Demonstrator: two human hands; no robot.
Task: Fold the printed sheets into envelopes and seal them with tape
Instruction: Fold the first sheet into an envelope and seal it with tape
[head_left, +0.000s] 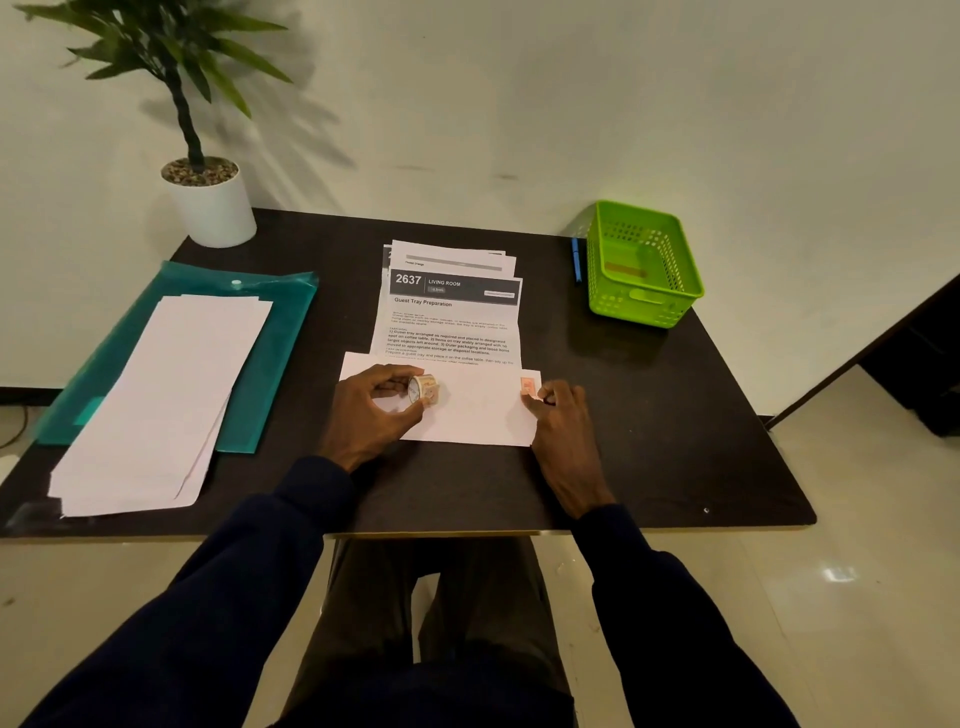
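Step in hand, by my reading: taping the right edge of the folded sheet (478, 410).

- Left hand (376, 410) grips the tape roll (425, 391), resting on the sheet's left half.
- Right hand (563, 431) pinches the lower end of a tape strip (528, 387) at the sheet's right edge.
- Printed stack (452, 312) lies just behind the sheet, its near end tucked under.

To do it well: keep the left hand's weight on the sheet so the fold cannot spring. Lay the strip across the edge, then rub outward to avoid wrinkles.

Left grip (382, 402) curled, pinching; right grip (560, 415) pinching.
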